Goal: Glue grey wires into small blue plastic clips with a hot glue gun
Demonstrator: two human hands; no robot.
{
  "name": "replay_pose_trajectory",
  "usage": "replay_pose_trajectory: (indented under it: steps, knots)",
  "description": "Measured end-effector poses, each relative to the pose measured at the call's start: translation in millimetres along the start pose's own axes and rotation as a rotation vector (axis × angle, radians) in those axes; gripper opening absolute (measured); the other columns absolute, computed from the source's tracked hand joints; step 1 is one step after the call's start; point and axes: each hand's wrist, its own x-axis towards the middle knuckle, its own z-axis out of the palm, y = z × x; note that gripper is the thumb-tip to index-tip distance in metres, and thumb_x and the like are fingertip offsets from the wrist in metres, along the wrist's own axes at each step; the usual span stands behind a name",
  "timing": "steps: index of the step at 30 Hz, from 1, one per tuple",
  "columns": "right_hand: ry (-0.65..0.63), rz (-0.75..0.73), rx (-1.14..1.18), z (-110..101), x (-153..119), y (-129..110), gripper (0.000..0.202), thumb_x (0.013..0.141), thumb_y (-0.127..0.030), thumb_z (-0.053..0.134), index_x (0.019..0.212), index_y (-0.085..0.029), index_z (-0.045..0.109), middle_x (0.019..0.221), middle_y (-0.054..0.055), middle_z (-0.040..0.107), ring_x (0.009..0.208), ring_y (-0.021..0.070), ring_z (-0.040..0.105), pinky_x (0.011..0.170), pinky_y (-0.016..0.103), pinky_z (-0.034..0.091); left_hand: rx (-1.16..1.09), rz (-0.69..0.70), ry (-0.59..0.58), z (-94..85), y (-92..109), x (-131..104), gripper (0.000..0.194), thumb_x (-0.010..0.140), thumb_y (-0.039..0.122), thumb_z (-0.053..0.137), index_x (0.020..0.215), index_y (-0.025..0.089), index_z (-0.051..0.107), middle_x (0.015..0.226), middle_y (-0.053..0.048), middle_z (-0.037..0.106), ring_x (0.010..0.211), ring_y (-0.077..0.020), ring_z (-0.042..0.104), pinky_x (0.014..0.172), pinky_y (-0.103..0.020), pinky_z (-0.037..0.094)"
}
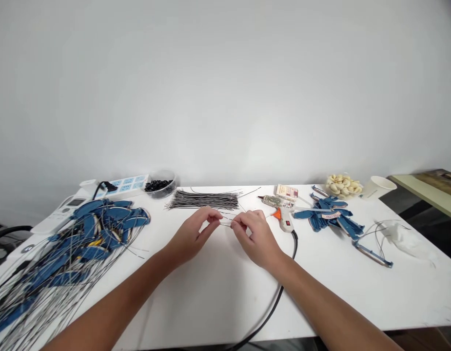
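My left hand (196,229) and my right hand (255,234) are close together over the middle of the white table, fingertips facing each other. Thin dark wires (226,223) stretch between them, pinched at either end by thumb and fingers. Just behind my hands lies a flat bundle of dark wires (205,200). To the right of my right hand rests a glue gun (286,219) with an orange part, its black cord running toward the table's front edge.
Blue fabric pieces with long wires (108,224) cover the left side, near a power strip (128,183) and a bowl of black pieces (161,185). More blue pieces (320,219), a bowl of cream pieces (344,186) and a paper cup (378,187) stand right.
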Motion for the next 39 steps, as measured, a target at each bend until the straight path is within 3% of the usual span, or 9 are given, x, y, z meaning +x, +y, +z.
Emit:
replay_pose_trajectory:
  steps: [3, 5, 15, 26, 33, 39]
  knots:
    - [0.023, 0.043, -0.02, 0.2, 0.7, 0.3, 0.026, 0.107, -0.027, 0.049, 0.083, -0.022, 0.058, 0.074, -0.002, 0.058, 0.076, 0.0181, 0.047, 0.083, 0.036, 0.035, -0.017, -0.041, 0.021, 7.2, -18.1, -6.1, 0.02, 0.105, 0.036, 0.061, 0.122, 0.026, 0.065, 0.108, -0.002, 0.069, 0.101, -0.0169, 0.065, 0.089, -0.03, 0.052]
    - [0.032, 0.06, -0.033, -0.4, 0.6, -0.5, 0.028, 0.107, -0.027, 0.048, 0.081, -0.022, 0.056, 0.073, -0.002, 0.057, 0.076, 0.0181, 0.046, 0.081, 0.036, 0.034, 0.011, -0.015, 0.052, 8.7, -22.1, -8.9, 0.018, 0.102, 0.035, 0.065, 0.117, 0.025, 0.068, 0.106, -0.002, 0.071, 0.099, -0.0168, 0.066, 0.086, -0.029, 0.053]
    - [0.023, 0.073, -0.067, -1.4, -0.7, 0.2, 0.026, 0.106, -0.03, 0.051, 0.081, -0.021, 0.055, 0.074, -0.001, 0.053, 0.075, 0.0177, 0.048, 0.078, 0.036, 0.035, 0.114, 0.171, 0.161, 5.5, -13.4, -7.3, 0.004, 0.099, 0.021, 0.069, 0.102, 0.023, 0.071, 0.092, -0.001, 0.072, 0.087, -0.0149, 0.065, 0.081, -0.029, 0.051]
    - [-0.11, -0.009, -0.015, 0.9, -1.6, -1.6, 0.017, 0.101, -0.022, 0.056, 0.084, -0.021, 0.061, 0.073, -0.003, 0.053, 0.073, 0.0149, 0.05, 0.078, 0.035, 0.039, 0.129, 0.359, 0.162, 7.4, -10.7, -4.1, 0.017, 0.089, 0.011, 0.077, 0.098, 0.025, 0.075, 0.079, 0.003, 0.074, 0.073, -0.0138, 0.063, 0.077, -0.032, 0.049]
    - [-0.163, -0.018, 0.0, 3.2, -3.5, -3.1, 0.011, 0.098, -0.021, 0.059, 0.088, -0.022, 0.064, 0.075, -0.003, 0.058, 0.075, 0.0151, 0.052, 0.078, 0.034, 0.04, 0.112, 0.383, 0.154, 7.8, -6.5, -6.3, 0.016, 0.088, 0.009, 0.075, 0.094, 0.024, 0.074, 0.078, 0.003, 0.074, 0.072, -0.0141, 0.062, 0.074, -0.033, 0.05]
    - [-0.167, 0.0, 0.028, 5.0, -3.4, -3.0, 0.016, 0.097, -0.017, 0.056, 0.082, -0.022, 0.059, 0.069, -0.004, 0.054, 0.071, 0.015, 0.05, 0.075, 0.033, 0.039, 0.103, 0.358, 0.129, 8.4, -5.9, -6.0, 0.012, 0.091, 0.015, 0.076, 0.1, 0.024, 0.077, 0.081, 0.0, 0.076, 0.074, -0.015, 0.066, 0.07, -0.031, 0.053]
